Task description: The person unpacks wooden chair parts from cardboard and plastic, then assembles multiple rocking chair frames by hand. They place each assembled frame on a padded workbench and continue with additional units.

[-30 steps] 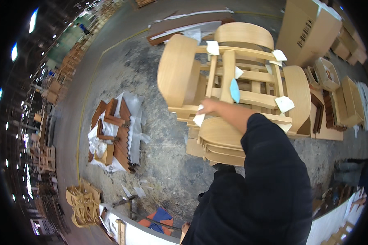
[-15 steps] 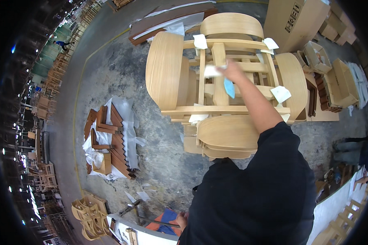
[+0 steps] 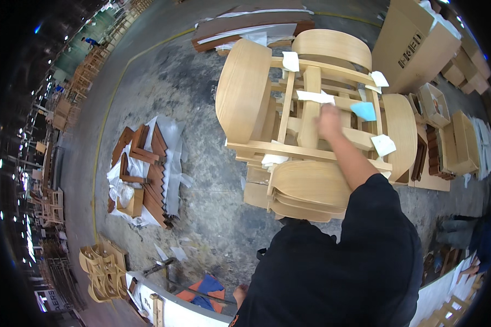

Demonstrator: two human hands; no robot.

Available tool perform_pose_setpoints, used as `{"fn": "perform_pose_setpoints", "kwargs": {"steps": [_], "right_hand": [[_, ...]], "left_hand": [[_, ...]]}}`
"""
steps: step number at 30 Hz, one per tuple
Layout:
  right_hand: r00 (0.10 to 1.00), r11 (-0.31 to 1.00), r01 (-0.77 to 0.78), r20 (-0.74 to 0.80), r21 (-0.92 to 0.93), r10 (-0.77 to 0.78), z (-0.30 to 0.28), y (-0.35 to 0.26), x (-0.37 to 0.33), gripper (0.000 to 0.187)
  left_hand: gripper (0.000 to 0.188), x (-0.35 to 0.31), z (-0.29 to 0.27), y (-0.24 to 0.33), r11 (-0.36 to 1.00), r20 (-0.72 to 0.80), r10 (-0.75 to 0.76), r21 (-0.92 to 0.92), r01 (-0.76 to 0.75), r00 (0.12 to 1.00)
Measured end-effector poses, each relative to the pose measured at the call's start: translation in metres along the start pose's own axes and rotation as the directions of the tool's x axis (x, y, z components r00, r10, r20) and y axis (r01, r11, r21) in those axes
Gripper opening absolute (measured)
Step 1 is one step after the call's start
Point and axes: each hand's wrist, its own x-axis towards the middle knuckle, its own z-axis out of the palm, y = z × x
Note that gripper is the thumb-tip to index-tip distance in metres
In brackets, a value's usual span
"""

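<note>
My right hand [image 3: 329, 121] reaches over a stack of pale wooden chair frames [image 3: 311, 122]. It is blurred, its fingers pointing away from me, just below the right end of a white foam-like piece [image 3: 311, 97] lying across a crossbar. I cannot tell whether it touches that piece. A light-blue piece [image 3: 364, 111] sits to the hand's right, over the slats. More white pieces rest on the frame corners, one [image 3: 291, 61] at the far left and another [image 3: 383, 145] at the near right. My left hand [image 3: 239, 295] shows only partly at the lower edge, beside my dark shirt; its fingers are unclear.
Brown wooden parts [image 3: 147, 169] lie on plastic sheeting at left. Long brown boards [image 3: 251, 32] lie beyond the stack. Cardboard boxes [image 3: 414, 49] stand at far right. A white-topped surface [image 3: 174, 308] borders the lower left. Another person [image 3: 466, 234] is at lower right.
My right hand has drawn back slightly toward me from the white piece. The light-blue piece, earlier just below the hand, is now to its right. The whole view has shifted.
</note>
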Motion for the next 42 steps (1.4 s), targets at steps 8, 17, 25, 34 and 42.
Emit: {"fn": "perform_pose_setpoints", "kwargs": {"steps": [8, 17, 25, 34, 42], "right_hand": [[0.468, 0.956, 0.107, 0.834, 0.273, -0.291, 0.013, -0.138, -0.016, 0.095], [0.589, 0.863, 0.152, 0.657, 0.481, -0.47, -0.079, -0.134, 0.044, 0.07], [0.482, 0.728, -0.261, 0.738, 0.635, -0.471, -0.284, -0.094, 0.176, 0.061], [0.863, 0.59, 0.04, 0.27, 0.806, -0.427, -0.43, -0.071, 0.172, 0.061], [0.775, 0.309, 0.238, 0.011, 0.921, -0.631, -0.535, -0.079, 0.083, 0.067]], "left_hand": [[0.037, 0.002, 0.012, 0.011, 0.962, 0.055, 0.02, -0.273, -0.005, 0.998], [0.033, -0.007, -0.001, -0.013, 0.804, 0.206, 0.393, 0.395, -0.444, 0.896], [0.033, 0.037, -0.001, 0.019, 0.842, -0.076, 0.124, -0.519, -0.146, 0.989], [0.021, 0.065, 0.034, 0.21, 0.656, -0.198, 0.612, -0.414, -0.631, 0.766], [0.043, -0.19, 0.193, 0.459, 0.142, 0.106, 0.985, -0.03, -0.989, 0.138]]}}
